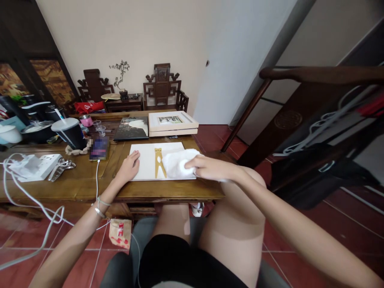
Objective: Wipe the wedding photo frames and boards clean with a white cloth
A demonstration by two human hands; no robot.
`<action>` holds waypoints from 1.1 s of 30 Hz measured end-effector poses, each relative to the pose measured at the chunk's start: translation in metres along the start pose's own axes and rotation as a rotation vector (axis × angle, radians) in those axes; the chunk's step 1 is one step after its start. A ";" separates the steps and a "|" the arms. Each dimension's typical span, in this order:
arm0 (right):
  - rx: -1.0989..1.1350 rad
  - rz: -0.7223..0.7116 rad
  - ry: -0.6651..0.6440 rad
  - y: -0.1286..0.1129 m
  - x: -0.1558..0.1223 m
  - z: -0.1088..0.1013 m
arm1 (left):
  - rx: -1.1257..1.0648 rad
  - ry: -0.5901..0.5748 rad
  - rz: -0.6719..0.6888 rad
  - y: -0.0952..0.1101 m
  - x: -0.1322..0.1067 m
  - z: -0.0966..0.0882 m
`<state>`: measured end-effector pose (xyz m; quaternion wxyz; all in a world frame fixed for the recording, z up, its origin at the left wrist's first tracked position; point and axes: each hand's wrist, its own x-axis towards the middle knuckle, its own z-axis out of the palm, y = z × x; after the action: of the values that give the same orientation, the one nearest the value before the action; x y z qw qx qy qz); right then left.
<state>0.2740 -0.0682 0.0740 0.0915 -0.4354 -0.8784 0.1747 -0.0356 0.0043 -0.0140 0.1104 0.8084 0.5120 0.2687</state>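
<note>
A white board, perhaps a canvas [145, 168], lies flat near the front edge of the wooden table. On its middle is a tan cat-like figure [158, 162] with long legs. My left hand [129, 166] rests on the board's left side, fingers stretched out over the edge. At the board's right side, my right hand [204, 166] grips a bunched white cloth [177, 162]. The cloth covers the right part of the board and touches or nearly touches the figure. Its loose end hangs below my right hand, past the board's corner.
Behind the board are a dark picture panel [130, 129] and stacked white frames [172, 127]. To the left stand a black cup with a straw [69, 134], a phone on a cable [99, 149] and a power strip [45, 166]. A wooden chair [270, 116] is at the right.
</note>
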 end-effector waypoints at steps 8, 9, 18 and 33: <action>0.002 0.141 0.119 0.061 0.096 -0.012 | -0.017 0.004 -0.007 0.002 -0.001 -0.003; -0.003 0.141 0.131 0.064 0.100 -0.010 | -0.018 0.002 -0.011 0.002 -0.001 -0.004; -0.087 -0.046 0.065 0.031 0.013 0.032 | -0.050 0.002 -0.012 0.000 0.000 -0.001; -0.132 0.179 0.152 -0.009 0.089 0.024 | 0.013 -0.015 0.016 -0.004 0.000 0.001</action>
<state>0.2062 -0.0071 0.0564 0.1128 -0.5291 -0.8362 0.0904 -0.0387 0.0065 -0.0165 0.1067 0.8150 0.5066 0.2603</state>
